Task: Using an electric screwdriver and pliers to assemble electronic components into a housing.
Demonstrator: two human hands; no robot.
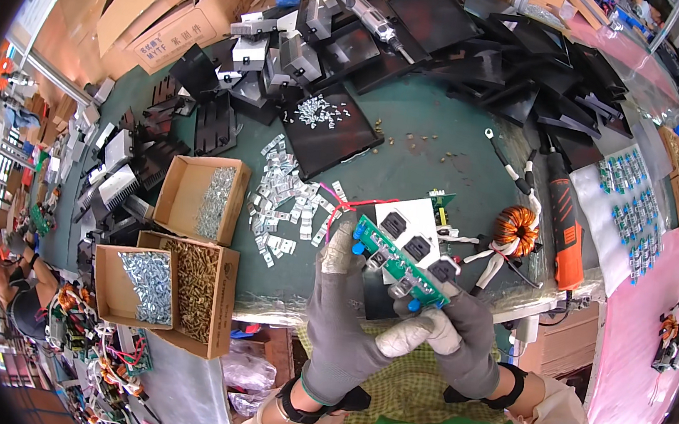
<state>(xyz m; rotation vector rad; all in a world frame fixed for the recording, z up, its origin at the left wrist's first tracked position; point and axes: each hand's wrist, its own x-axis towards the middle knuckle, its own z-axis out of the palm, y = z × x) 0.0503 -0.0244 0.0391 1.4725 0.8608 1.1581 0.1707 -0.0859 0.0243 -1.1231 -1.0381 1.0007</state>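
Observation:
Both my hands wear grey gloves with whitish fingertips, at the near edge of the workbench. My left hand (340, 329) grips the left end of a green circuit board (401, 262) and my right hand (468, 344) grips its right end. The board is tilted, with blue round parts at its ends and metal parts along it. Just behind it are black blocky components (417, 247) and a white plate (411, 212). Red wires (366, 202) run by its left end. To the right lies a copper-wound ring coil (515, 230) with white-sleeved leads.
Small metal clips (282, 197) are scattered left of the board. Open cardboard boxes (227, 300) hold screws. Black panels (436, 22) pile up at the back, with a power screwdriver (374, 19) on them. An orange-black tool (565, 229) lies right, beside rows of small parts (636, 216).

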